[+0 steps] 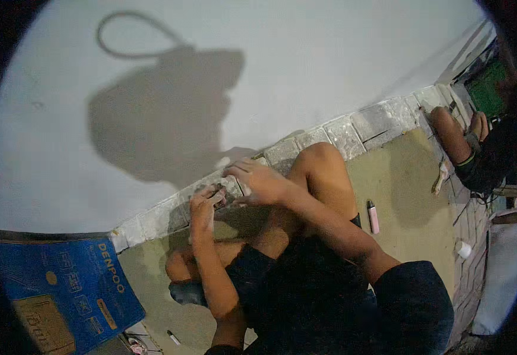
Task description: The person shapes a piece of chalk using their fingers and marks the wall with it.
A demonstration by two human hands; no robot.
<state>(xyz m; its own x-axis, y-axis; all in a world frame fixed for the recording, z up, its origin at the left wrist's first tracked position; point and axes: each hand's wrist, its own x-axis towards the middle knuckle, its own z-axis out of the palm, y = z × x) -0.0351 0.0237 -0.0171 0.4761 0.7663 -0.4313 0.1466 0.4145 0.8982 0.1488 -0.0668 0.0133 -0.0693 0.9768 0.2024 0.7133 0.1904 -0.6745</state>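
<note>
Blue cardboard box (78, 284) at left, printed with yellow lettering and pale pictograms. Left hand (202, 204): grip closed on a small dark object (228, 199), over grey tile edging (152, 222). Right hand (261, 182): fingers bent, just beside; cannot tell whether clamped. Further right, a pink black-capped cylinder (372, 219).

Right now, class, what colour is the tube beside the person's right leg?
The tube is pink with a black end, clearest in the head view.
</note>
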